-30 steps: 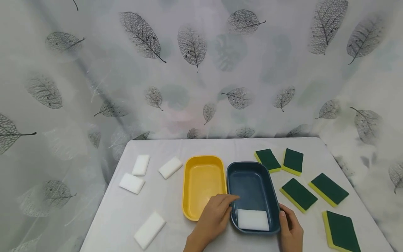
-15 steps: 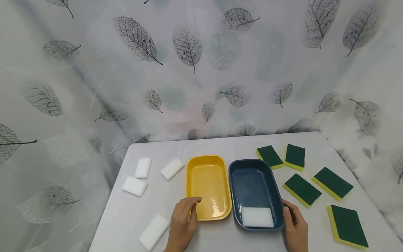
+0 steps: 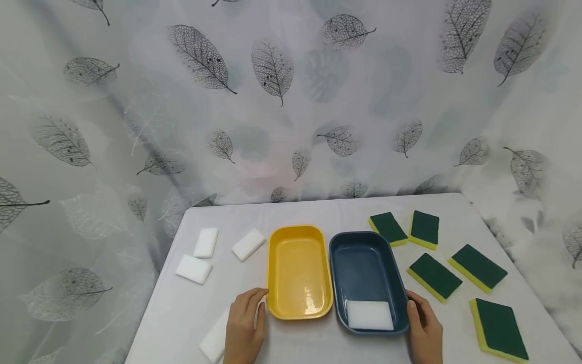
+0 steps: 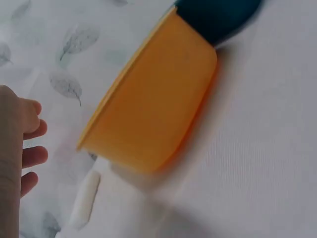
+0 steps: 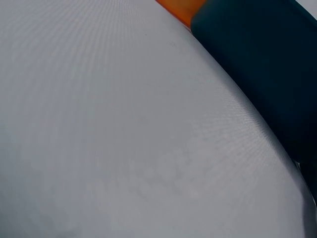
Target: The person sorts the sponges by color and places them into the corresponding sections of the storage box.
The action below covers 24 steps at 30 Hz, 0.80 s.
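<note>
A yellow tray (image 3: 300,273) and a dark blue tray (image 3: 366,268) stand side by side on the white-covered table. Inside the blue tray, at its near end, lies a white sponge block (image 3: 370,315). My left hand (image 3: 245,323) is just left of the yellow tray, its loosely bent fingertips by the rim in the head view. In the left wrist view these fingers (image 4: 33,156) show apart from the yellow wall, holding nothing. Against the blue tray's right side rests my right hand (image 3: 425,328), fingertips and thumb right at the rim. No right fingers show in the right wrist view.
Several white sponge blocks (image 3: 205,242) lie on the left of the table, one (image 3: 213,341) partly hidden behind my left hand. Several green-and-yellow scrub sponges (image 3: 434,275) are spread over the right side. A leaf-patterned curtain (image 3: 273,126) hangs behind the table.
My left hand has left the blue tray's rim and moved left across the yellow tray to its left side. The right hand stays beside the blue tray. The head view has shifted slightly.
</note>
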Available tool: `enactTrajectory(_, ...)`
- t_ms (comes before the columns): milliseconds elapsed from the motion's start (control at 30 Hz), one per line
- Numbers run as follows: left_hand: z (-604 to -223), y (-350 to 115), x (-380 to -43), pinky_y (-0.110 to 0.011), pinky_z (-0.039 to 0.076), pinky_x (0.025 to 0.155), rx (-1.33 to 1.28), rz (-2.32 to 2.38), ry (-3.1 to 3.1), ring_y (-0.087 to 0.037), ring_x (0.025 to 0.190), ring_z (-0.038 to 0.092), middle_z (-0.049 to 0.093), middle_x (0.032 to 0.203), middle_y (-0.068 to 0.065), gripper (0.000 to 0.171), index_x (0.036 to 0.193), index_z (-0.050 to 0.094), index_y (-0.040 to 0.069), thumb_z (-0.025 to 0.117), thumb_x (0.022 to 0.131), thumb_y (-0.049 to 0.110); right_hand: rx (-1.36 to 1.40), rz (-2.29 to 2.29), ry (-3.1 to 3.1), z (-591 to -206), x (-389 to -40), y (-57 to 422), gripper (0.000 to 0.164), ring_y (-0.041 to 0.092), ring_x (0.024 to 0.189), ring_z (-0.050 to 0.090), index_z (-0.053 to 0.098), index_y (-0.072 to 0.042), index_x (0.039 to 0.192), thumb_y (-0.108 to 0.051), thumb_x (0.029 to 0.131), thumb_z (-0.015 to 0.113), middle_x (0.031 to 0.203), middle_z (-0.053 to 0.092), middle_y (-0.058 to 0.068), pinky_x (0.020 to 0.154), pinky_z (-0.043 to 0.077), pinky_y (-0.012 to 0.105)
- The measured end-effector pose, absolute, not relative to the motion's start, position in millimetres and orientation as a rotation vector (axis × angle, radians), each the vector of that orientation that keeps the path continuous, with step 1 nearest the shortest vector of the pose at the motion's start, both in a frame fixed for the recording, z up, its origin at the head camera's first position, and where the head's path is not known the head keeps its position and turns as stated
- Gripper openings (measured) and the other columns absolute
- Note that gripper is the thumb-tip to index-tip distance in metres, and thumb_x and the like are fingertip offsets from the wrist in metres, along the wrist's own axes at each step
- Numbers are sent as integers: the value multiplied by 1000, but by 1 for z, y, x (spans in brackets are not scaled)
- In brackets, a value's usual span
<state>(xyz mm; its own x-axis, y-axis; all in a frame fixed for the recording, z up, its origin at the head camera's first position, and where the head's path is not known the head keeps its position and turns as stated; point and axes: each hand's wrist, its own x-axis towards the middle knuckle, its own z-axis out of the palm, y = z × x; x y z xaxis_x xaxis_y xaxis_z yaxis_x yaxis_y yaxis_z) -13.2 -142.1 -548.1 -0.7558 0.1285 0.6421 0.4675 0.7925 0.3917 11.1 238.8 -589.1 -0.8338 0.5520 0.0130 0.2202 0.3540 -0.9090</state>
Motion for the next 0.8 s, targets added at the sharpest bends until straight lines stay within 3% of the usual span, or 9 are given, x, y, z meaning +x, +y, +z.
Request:
enactTrajectory(167,-556,-157,-10,-35,45,88,-356,-642,-2462,-23,109,62,68,122,-4,37,123,70,9,75,87,3,-678,1470,-2297,-590,11,239,35,-23,102,51,67,-10,134,-30,109,54,110,53,-39,87,38,-4)
enactTrajectory(367,-564,-174,-6,-46,48,80,-231,-463,-2599,-31,111,59,65,125,-12,51,129,67,6,84,81,10,-675,1458,-2288,-591,12,238,34,-23,102,51,67,-9,133,-29,109,54,110,53,-39,87,38,-4)
enactTrajectory(600,-565,-189,3,-63,47,91,39,-404,-2857,-42,121,53,59,133,-20,60,140,59,2,81,88,24,-676,1457,-2284,-588,11,235,35,-23,103,50,67,-8,133,-30,110,53,111,52,-38,88,37,-5)
enactTrajectory(800,-565,-206,4,-68,46,96,191,-448,-3070,-47,127,52,58,136,-24,64,143,56,0,76,92,31,-677,1460,-2288,-584,11,234,37,-23,103,49,66,-5,134,-31,110,52,110,51,-39,87,37,-5)
